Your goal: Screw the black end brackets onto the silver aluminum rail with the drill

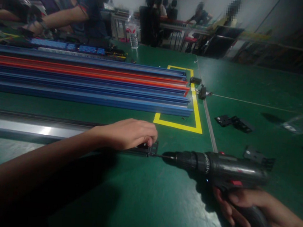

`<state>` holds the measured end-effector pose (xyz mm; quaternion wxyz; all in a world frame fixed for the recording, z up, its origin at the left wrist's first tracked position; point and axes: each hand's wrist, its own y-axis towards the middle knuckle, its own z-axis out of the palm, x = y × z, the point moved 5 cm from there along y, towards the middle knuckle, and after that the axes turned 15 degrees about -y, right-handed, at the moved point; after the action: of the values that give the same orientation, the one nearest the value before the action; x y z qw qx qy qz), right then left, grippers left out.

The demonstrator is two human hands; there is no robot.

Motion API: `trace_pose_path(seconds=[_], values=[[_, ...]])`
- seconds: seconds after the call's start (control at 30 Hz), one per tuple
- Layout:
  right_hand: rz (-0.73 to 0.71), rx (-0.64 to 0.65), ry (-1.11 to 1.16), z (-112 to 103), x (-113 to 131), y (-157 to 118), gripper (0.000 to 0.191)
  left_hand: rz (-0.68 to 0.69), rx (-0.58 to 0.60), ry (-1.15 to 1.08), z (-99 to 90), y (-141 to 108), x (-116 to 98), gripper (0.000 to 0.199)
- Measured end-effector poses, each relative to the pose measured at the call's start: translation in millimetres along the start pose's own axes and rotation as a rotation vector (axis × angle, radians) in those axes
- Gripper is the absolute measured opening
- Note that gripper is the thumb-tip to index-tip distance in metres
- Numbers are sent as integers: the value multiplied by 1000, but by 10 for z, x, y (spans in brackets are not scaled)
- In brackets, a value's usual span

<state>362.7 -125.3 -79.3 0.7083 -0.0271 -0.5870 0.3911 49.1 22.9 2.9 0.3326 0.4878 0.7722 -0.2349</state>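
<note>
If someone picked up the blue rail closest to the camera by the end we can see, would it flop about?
Probably not: the blue rail looks stiff, lying straight along its visible length. It may feel unwieldy, since it runs out of view and most of it would trail from the lifted end. Its angular profile suggests it would slide rather than roll.

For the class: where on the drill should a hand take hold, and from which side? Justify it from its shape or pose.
Grip the drill by its handle, coming from the near right, as the right hand does. The handle slants nearer and rightward, while the chuck and bit point left, so fingers should stay clear of them.
</note>
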Motion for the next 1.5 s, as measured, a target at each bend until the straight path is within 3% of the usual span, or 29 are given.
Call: trace_pose_path(seconds=[0.47, 1.5], values=[[-58, 22, 47, -4, -27, 20, 30, 0, -5, 5, -3, -1, -9, 20], [16, -65, 38, -61, -99, 32, 28, -6, -11, 28, -15, -8, -55, 21]])
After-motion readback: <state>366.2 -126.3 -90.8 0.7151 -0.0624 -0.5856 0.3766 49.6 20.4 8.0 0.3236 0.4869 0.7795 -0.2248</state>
